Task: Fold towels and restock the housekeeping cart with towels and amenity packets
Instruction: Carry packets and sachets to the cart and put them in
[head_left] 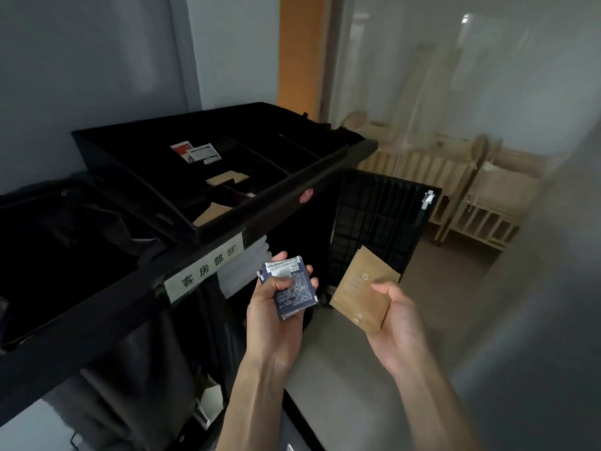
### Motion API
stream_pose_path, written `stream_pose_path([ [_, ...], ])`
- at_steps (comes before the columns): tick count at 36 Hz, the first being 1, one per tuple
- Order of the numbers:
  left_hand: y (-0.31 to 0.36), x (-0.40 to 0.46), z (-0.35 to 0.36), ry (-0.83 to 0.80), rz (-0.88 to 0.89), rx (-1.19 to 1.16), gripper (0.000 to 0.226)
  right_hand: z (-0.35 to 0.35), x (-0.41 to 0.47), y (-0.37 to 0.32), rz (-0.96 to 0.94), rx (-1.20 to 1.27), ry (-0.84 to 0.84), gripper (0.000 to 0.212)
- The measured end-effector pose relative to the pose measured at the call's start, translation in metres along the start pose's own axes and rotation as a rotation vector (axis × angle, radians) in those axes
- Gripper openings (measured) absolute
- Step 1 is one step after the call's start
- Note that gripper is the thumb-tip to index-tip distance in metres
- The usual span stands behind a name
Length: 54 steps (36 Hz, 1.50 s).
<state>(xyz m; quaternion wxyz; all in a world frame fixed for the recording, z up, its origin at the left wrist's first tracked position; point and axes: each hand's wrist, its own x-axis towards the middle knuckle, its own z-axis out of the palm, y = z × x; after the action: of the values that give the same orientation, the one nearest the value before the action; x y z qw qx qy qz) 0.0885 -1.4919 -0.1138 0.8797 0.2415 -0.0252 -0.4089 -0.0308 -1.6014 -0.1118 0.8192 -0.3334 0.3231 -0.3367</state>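
1. The left hand [276, 307] holds a small stack of blue amenity packets [290, 288], thumb pressed across the top and fingers curled up behind.
2. The right hand [395, 315] pinches a flat brown packet [361, 292] by its lower right corner, its long axis tilted up and away from the palm.
3. The housekeeping cart [208, 252] stands to the left; its divided top tray [227, 164] lies up and to the left of both hands, with a few packets already in its compartments.
4. The left hand is nearer the tray, so its blue stack probably goes in first.
5. Both forearms reach forward at about waist height, palms turned upward, well short of the tray rim.
6. Pale folded towels [242, 265] show on a cart shelf just behind the left hand.
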Motion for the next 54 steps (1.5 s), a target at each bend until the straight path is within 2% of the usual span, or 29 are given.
stream_pose_path([
  [5, 0.005, 0.035, 0.0, 0.066, 0.077, 0.023, 0.048, 0.023, 0.057, -0.006, 0.054, -0.036, -0.078, 0.021],
  [11, -0.007, 0.067, -0.001, 0.271, 0.224, -0.015, 0.053, 0.038, 0.13, -0.008, 0.225, -0.085, -0.166, 0.025],
  [15, -0.015, 0.081, 0.011, 0.425, 0.399, -0.064, 0.061, 0.042, 0.169, -0.016, 0.346, -0.128, -0.304, 0.027],
  [18, -0.024, 0.086, 0.022, 0.452, 0.504, -0.088, 0.042, 0.046, 0.189, -0.026, 0.393, -0.167, -0.406, 0.022],
  [20, -0.033, 0.093, 0.029, 0.481, 0.55, -0.078, 0.039, 0.046, 0.202, -0.034, 0.412, -0.204, -0.463, 0.023],
  [25, -0.046, 0.107, 0.043, 0.55, 0.557, -0.003, 0.017, 0.058, 0.221, -0.041, 0.458, -0.251, -0.575, 0.023],
  [29, -0.045, 0.116, 0.049, 0.606, 0.571, 0.226, 0.026, 0.075, 0.232, -0.039, 0.476, -0.285, -0.653, 0.02],
  [32, -0.037, 0.126, 0.051, 0.569, 0.584, 0.371, 0.024, 0.092, 0.239, -0.035, 0.469, -0.28, -0.683, 0.018],
  [35, -0.026, 0.141, 0.048, 0.56, 0.593, 0.459, 0.035, 0.108, 0.246, -0.031, 0.429, -0.292, -0.722, 0.023],
  [38, -0.014, 0.162, 0.046, 0.527, 0.589, 0.525, 0.035, 0.125, 0.26, -0.025, 0.367, -0.309, -0.776, 0.027],
  [43, 0.014, 0.212, 0.038, 0.502, 0.629, 0.511, 0.026, 0.156, 0.297, -0.017, 0.274, -0.358, -0.809, 0.028],
  [48, 0.053, 0.261, 0.041, 0.457, 0.669, 0.507, 0.026, 0.195, 0.338, -0.021, 0.176, -0.453, -0.949, 0.029],
  [51, 0.078, 0.283, 0.039, 0.455, 0.661, 0.568, 0.021, 0.221, 0.364, -0.02, 0.11, -0.506, -0.936, 0.025],
  [54, 0.104, 0.3, 0.03, 0.552, 0.682, 0.642, 0.022, 0.245, 0.397, -0.022, -0.079, -0.655, -0.82, 0.025],
])
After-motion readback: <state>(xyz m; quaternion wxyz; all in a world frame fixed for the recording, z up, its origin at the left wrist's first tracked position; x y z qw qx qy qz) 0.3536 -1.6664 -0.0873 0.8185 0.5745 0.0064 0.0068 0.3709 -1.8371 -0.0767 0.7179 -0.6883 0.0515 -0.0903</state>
